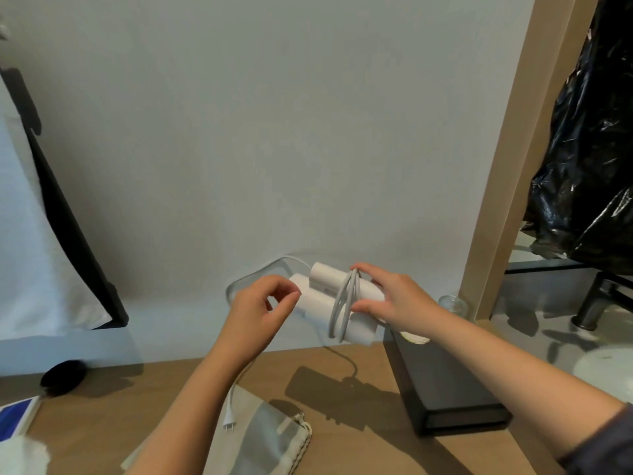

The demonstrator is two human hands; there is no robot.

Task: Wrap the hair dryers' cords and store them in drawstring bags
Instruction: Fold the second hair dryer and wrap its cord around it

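A white folded hair dryer point(322, 303) is held in the air above the wooden table point(359, 423). My right hand point(387, 296) grips its right end and pins several loops of the grey-white cord point(342, 303) wound around the body. My left hand point(260, 310) is beside the dryer's left end, its fingers pinched on the loose cord, which arcs behind the dryer and hangs down. The plug point(228, 423) dangles by my left forearm. A beige drawstring bag point(267, 440) lies flat on the table below.
A black box point(445, 378) lies on the table at the right, with a small glass jar point(452, 303) behind it. A wooden post point(507, 166) and a black plastic bag point(589, 149) stand at the right. A black round object point(63, 371) sits at the left.
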